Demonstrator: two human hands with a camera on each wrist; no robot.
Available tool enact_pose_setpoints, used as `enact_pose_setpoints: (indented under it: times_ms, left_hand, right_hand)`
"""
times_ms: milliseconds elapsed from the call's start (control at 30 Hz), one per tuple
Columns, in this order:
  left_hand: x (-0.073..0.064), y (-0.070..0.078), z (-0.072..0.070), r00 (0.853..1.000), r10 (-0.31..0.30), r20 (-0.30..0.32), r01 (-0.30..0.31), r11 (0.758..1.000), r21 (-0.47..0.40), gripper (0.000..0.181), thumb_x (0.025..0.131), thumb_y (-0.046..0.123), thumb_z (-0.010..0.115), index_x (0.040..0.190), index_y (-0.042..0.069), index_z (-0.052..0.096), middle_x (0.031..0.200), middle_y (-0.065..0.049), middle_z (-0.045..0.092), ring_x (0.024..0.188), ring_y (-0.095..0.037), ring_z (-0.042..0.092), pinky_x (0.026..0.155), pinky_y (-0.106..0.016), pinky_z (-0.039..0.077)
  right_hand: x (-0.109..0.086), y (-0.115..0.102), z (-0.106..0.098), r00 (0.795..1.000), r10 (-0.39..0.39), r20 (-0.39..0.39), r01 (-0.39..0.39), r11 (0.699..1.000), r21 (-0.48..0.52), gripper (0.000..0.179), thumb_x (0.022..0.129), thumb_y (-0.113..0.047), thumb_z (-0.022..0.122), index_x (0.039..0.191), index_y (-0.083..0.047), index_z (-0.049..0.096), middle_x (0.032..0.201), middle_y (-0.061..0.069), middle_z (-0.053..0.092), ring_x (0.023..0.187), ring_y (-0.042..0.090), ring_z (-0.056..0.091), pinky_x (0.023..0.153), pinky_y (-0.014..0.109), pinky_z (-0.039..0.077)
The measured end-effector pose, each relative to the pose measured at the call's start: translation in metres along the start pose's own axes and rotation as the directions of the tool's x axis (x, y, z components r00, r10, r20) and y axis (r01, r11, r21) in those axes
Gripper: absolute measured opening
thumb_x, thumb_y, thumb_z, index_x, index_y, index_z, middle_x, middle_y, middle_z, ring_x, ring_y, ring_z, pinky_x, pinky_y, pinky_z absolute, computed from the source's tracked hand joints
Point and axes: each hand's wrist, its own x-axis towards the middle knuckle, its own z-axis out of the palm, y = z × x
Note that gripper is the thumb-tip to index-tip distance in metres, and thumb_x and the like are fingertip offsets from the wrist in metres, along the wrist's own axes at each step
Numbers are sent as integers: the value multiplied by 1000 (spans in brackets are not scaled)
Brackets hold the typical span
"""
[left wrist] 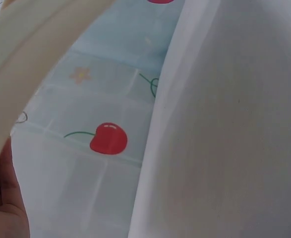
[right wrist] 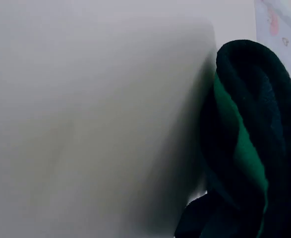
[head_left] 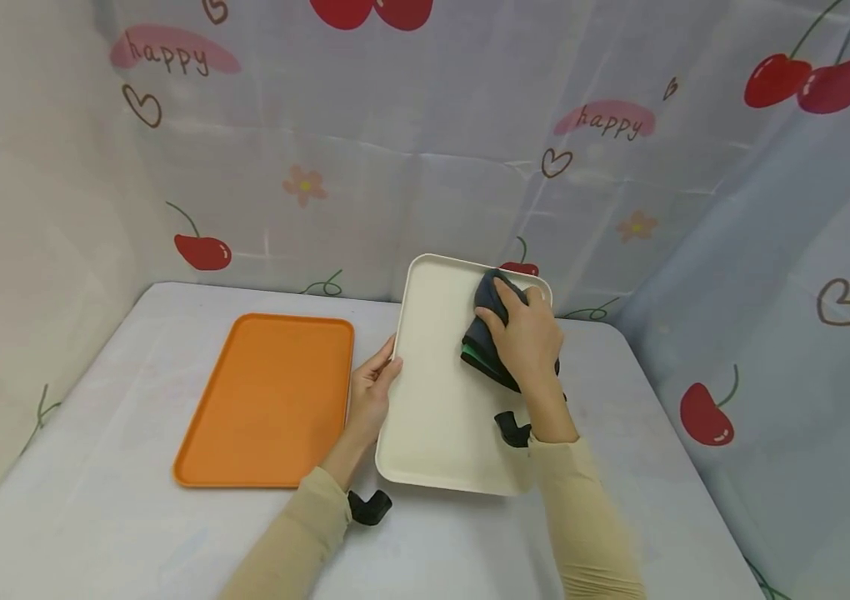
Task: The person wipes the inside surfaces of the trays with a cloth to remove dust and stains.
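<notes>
A cream tray (head_left: 432,400) is held tilted up over the table in the head view. My left hand (head_left: 371,392) grips its left edge, thumb on the front and fingers behind. In the left wrist view, part of that hand (left wrist: 6,198) shows at the tray's edge (left wrist: 31,54). My right hand (head_left: 526,337) holds a folded dark cloth (head_left: 491,329) with a green layer against the tray's upper right part. Close up in the right wrist view, the cloth's folds (right wrist: 244,144) lie along the tray's pale surface (right wrist: 95,109).
An orange tray (head_left: 267,400) lies flat on the white-covered table (head_left: 132,533), left of the cream one. Behind the table hangs a curtain (head_left: 425,192) printed with cherries and hearts. Black straps or mounts (head_left: 370,507) show at both wrists.
</notes>
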Motion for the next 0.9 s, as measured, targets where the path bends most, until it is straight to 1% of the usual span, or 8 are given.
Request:
enact_pose_setpoints:
  times_ms: [133, 233, 400, 467, 567, 700, 800, 900]
  left_hand:
    - [0, -2, 2, 1000, 4, 3, -4, 1000, -1, 45, 99, 10, 54, 143, 2, 47, 141, -21, 52, 99, -3, 65, 83, -19, 57]
    - [-1, -1, 4, 1000, 8, 14, -8, 1000, -4, 44, 100, 9, 53, 143, 2, 48, 139, -23, 53, 99, -4, 66, 82, -20, 57]
    - [-3, -2, 6, 999, 9, 38, -9, 1000, 3, 44, 100, 10, 52, 144, 4, 47, 132, -27, 57, 98, -6, 68, 82, -23, 58]
    - [-4, -2, 7, 999, 11, 43, -11, 1000, 15, 45, 100, 9, 51, 144, 3, 46, 132, -27, 56, 99, -5, 67, 83, -22, 58]
    - [-5, -2, 7, 999, 22, 41, -24, 998, 54, 45, 100, 7, 51, 143, 1, 45, 140, -23, 52, 113, -4, 61, 92, -17, 52]
    - [-6, -4, 7, 998, 44, 42, -48, 995, 85, 45, 99, 6, 50, 143, -1, 45, 149, -15, 44, 133, -10, 46, 104, -14, 42]
    - [-5, -5, 7, 998, 54, 36, -57, 995, 84, 45, 99, 6, 50, 143, -1, 45, 148, -14, 44, 136, -14, 44, 106, -15, 41]
    - [-6, -4, 7, 998, 66, 24, -67, 994, 83, 44, 99, 7, 51, 142, -1, 45, 148, -14, 45, 135, -12, 45, 106, -15, 41]
  right_hand:
    - [1, -14, 3, 1000, -17, 8, 17, 999, 41, 56, 90, -48, 64, 141, -26, 55, 108, 19, 58, 74, 33, 57, 49, 46, 48]
    - [1, -23, 6, 999, -39, -2, 39, 997, 63, 56, 89, -47, 66, 140, -26, 56, 106, 18, 58, 75, 31, 56, 51, 45, 49]
    - [1, -40, 9, 996, -82, -23, 83, 994, 66, 55, 89, -46, 67, 138, -25, 58, 104, 17, 58, 74, 30, 55, 50, 43, 50]
    - [1, -48, 10, 996, -93, -18, 93, 994, 60, 54, 89, -46, 66, 138, -25, 58, 106, 16, 58, 76, 29, 56, 50, 43, 51]
    - [0, -58, 12, 994, -105, 6, 104, 993, 59, 54, 90, -47, 64, 139, -26, 57, 106, 15, 57, 76, 28, 55, 51, 43, 51]
    - [0, -67, 12, 993, -115, 22, 113, 992, 58, 53, 90, -47, 64, 139, -27, 57, 107, 14, 58, 76, 26, 54, 52, 42, 50]
    - [0, -69, 13, 993, -116, 20, 115, 992, 51, 53, 90, -47, 65, 139, -28, 57, 108, 14, 58, 76, 26, 54, 51, 41, 50]
    - [1, -70, 14, 993, -120, 19, 119, 992, 41, 53, 90, -48, 64, 139, -28, 57, 108, 14, 58, 76, 26, 53, 51, 40, 49]
